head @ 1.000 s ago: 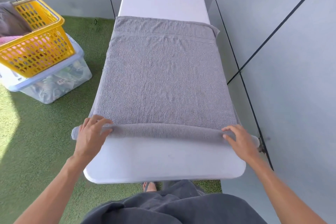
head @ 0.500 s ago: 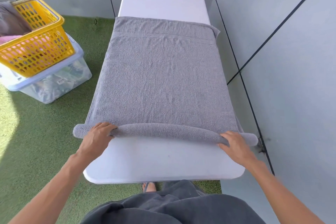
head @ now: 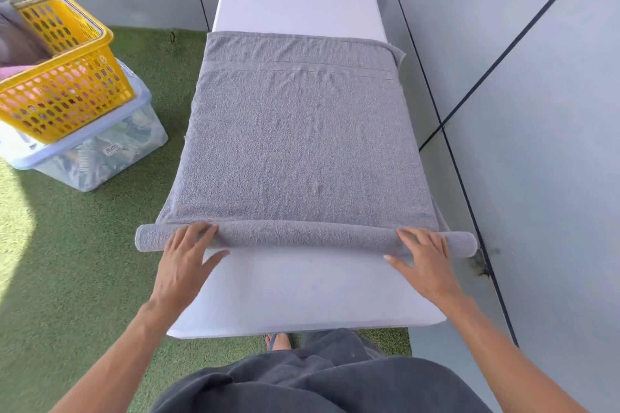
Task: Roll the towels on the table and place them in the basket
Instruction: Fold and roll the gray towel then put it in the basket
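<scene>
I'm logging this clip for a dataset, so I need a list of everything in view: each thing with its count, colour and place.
towel: one, grey, spread along the table, near end rolled up
table: one, white, centre, running away from the person
basket: one, yellow, far left, sitting on the storage box, with pink and grey cloth inside
storage box: one, clear with a pale lid, on the grass at left
artificial grass: green, covering the floor at left
wall panels: grey, behind and to the right
left hand: fingers flat on the left part of the roll
right hand: fingers flat on the right part of the roll
</scene>
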{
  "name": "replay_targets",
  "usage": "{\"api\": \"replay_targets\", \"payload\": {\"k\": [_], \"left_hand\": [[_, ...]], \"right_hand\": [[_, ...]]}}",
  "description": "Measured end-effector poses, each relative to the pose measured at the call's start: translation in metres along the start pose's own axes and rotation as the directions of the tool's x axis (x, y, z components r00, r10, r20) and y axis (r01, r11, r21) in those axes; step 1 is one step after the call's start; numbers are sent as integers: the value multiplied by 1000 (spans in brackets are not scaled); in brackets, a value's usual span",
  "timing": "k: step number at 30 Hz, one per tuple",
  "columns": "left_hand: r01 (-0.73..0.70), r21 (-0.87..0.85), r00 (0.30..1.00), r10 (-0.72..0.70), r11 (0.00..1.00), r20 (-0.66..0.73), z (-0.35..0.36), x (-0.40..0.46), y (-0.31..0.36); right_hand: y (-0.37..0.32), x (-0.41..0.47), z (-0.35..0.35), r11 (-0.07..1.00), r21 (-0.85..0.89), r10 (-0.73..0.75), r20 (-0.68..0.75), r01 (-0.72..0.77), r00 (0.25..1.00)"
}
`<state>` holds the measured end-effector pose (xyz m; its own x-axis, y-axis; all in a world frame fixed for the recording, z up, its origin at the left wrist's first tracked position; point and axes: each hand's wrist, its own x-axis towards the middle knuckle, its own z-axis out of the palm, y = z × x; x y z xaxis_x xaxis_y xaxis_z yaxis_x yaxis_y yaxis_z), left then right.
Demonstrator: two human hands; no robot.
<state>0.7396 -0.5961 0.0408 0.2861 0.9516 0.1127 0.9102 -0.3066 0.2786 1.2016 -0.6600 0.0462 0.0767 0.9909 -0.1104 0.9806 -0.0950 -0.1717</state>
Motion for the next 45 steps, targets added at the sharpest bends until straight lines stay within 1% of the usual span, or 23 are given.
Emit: {"api": "replay_targets", "payload": {"k": [4, 7, 9, 11, 12, 13, 14, 15, 16, 17, 19, 20, 24, 29, 32, 35, 36, 37, 38, 39, 41, 43, 45], "left_hand": [[73, 63, 995, -77, 995, 61, -2, 5, 6], [81, 50, 993, -85, 995, 81, -11, 9, 2], [72, -3, 979, -70, 997, 190, -19, 13, -8], [152, -131, 926, -94, 980, 366, -24, 26, -24], [242, -205, 888, -132, 948, 441, -26, 36, -31], [329, -252, 851, -170, 910, 497, -28, 44, -36], [358, -265, 845, -190, 895, 500, -28, 51, -37], [309, -251, 885, -180, 917, 429, -27, 55, -36], [227, -216, 939, -155, 950, 306, -24, 54, -32], [172, -177, 973, -139, 969, 184, -22, 49, -25], [112, -121, 994, -110, 986, 22, -18, 30, -7], [81, -81, 997, -81, 993, 7, -15, 21, -2], [46, 34, 991, -50, 998, 126, -1, 2, 2], [113, 69, 986, -120, 991, 117, -9, 25, 2], [163, 10, 953, -161, 987, 255, -22, 35, -1], [243, -94, 848, -164, 966, 504, -33, 43, -20], [257, -131, 824, -147, 957, 547, -35, 45, -25], [254, -165, 837, -132, 953, 531, -36, 47, -28], [221, -191, 888, -116, 957, 445, -36, 47, -27], [180, -199, 944, -112, 963, 309, -32, 45, -24], [151, -157, 988, -142, 976, 67, -26, 36, -10], [115, -120, 993, -113, 986, 25, -17, 24, -2], [59, -80, 994, -51, 995, 96, -7, 12, -2]], "right_hand": [[1, 7, -10, 1000, -19, -3, 111, 5, 994], [9, 16, -28, 1000, 14, -23, 302, 20, 953], [13, 23, -44, 988, 141, -18, 498, -60, 867], [14, 29, -53, 953, 254, -13, 580, -166, 815], [12, 32, -53, 931, 303, 5, 549, -204, 836], [13, 33, -49, 921, 338, 27, 436, -192, 900], [12, 33, -42, 930, 338, 54, 265, -145, 963], [11, 30, -34, 946, 302, 91, 106, -119, 990], [6, 25, -30, 962, 249, 120, -14, -113, 993], [2, 19, -25, 975, 196, 122, -84, -104, 989], [-6, 6, -19, 992, 94, 90, -96, -81, 991], [-6, 0, -13, 997, 50, 67, -70, -64, 995], [-2, -5, -4, 997, -27, 66, 7, -66, 998], [-8, 17, -19, 996, -42, 77, 11, -76, 997], [0, 26, -29, 998, -16, 70, 192, -68, 979], [15, 35, -38, 994, 52, 65, 415, -95, 907], [18, 38, -41, 983, 118, 69, 463, -139, 884], [19, 41, -42, 963, 195, 75, 468, -186, 881], [19, 42, -40, 937, 281, 79, 408, -207, 909], [17, 42, -37, 924, 333, 93, 286, -190, 954], [12, 36, -29, 947, 304, 108, 7, -105, 994], [5, 24, -18, 987, 150, 67, -110, -50, 992], [3, 13, -10, 999, 32, 40, -115, -36, 993]]}}
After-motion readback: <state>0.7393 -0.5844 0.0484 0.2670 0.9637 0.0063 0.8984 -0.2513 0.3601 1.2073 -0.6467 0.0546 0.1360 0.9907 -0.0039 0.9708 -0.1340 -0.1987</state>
